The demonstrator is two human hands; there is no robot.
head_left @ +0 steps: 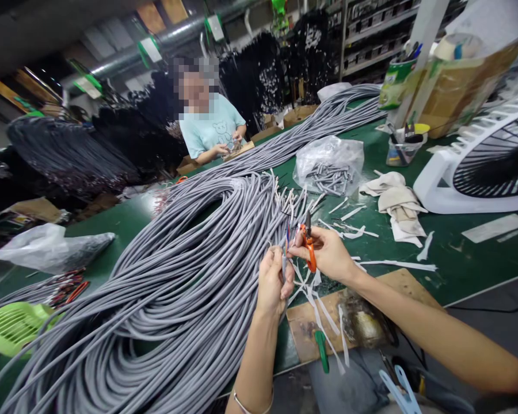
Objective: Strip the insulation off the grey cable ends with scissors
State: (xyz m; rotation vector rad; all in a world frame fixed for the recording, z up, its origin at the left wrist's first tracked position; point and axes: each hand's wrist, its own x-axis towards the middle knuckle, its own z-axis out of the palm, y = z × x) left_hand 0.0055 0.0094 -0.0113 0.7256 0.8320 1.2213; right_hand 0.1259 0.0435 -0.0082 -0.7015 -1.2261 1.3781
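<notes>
My left hand is closed around the end of a grey cable, whose thin coloured wires stick up out of its jacket. Close beside it, my right hand grips orange-handled cutters, their dark jaws pointing up near the wires. The right fingertips almost meet the left hand at the cable end. A large coiled bundle of grey cables fills the table to the left, its stripped ends with pale strands just beyond my hands. White strips hang and lie below and around the hands.
The green table carries a clear bag of short grey pieces, a cloth, a white fan and a tool cup. A stained wooden board lies at the near edge. Across the table a person handles something small.
</notes>
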